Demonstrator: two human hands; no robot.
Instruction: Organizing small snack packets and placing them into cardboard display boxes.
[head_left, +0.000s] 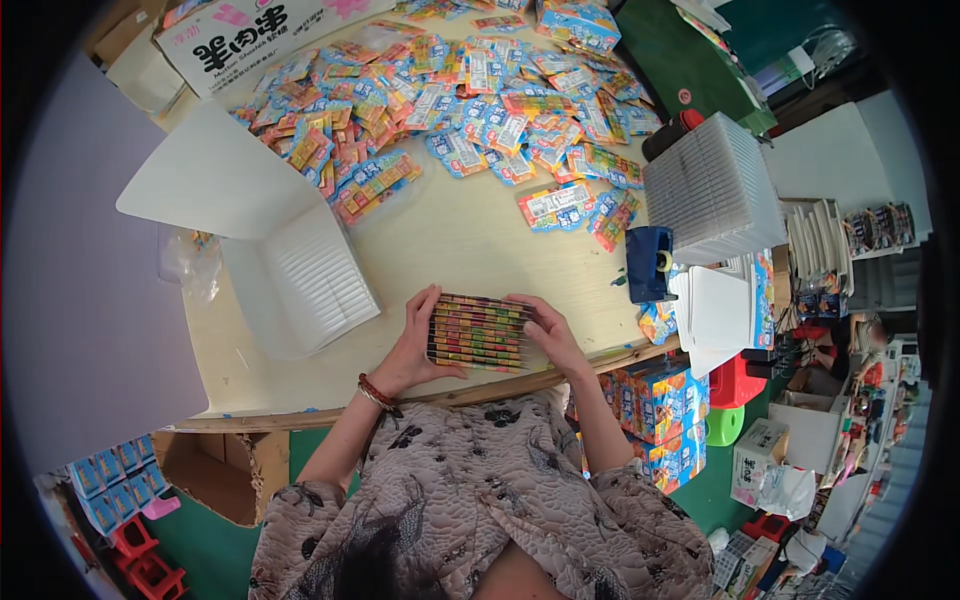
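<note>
A thick stack of colourful flat packets (480, 333) rests near the front edge of the pale wooden table (450, 235). My left hand (408, 345) grips the stack's left side, and my right hand (546, 333) clasps its right side. A bead bracelet sits on my left wrist. Farther back, a wide heap of loose colourful packets (450, 100) covers the table's far half.
An open white ribbed box (290, 270) lies left of my hands, its lid raised. A stack of white ribbed trays (712, 190) and a blue tape dispenser (650, 262) stand at the right. A printed carton (250, 35) sits at the back left. Packet bundles (665, 405) are piled under the table's right edge.
</note>
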